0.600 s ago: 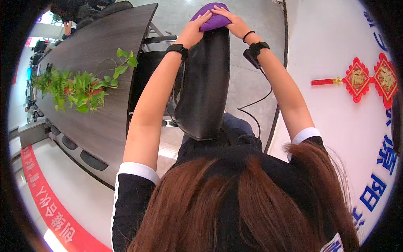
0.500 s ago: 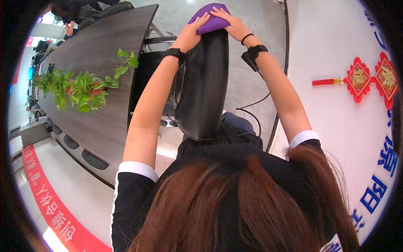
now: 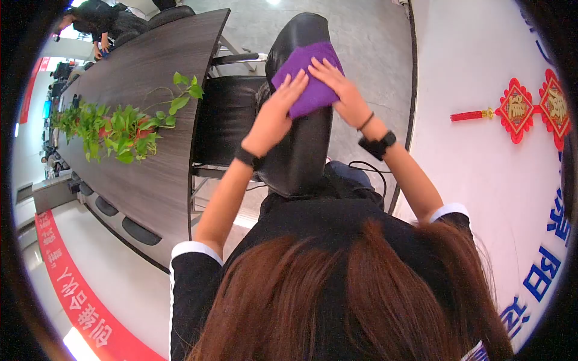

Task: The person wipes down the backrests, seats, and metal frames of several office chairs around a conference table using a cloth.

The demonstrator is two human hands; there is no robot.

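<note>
A purple cloth (image 3: pixel 314 96) lies folded against the back of a black leather chair (image 3: pixel 299 147). My left hand (image 3: pixel 275 114) rests on the cloth's left side, its fingers stretched out and pointing up to the right. On the right side of the cloth, my right hand (image 3: pixel 345 94) presses with its fingers spread. Both hands lie flat on top of the cloth, with the fingertips of the two close together near its middle. Above the cloth, the top of the chair back shows. The black seat extends left toward the table.
A long dark table (image 3: pixel 174 141) with green potted plants (image 3: pixel 123 129) stands on the left. Another person (image 3: pixel 99 27) is at its far end. A white wall (image 3: pixel 448 66) with red hanging ornaments (image 3: pixel 513 110) is on the right. A black cable (image 3: pixel 376 168) hangs near the chair.
Both hands and the purple cloth have moved from the chair back's top edge down toward me, onto its broad surface. The top edge and more of the seat now show.
</note>
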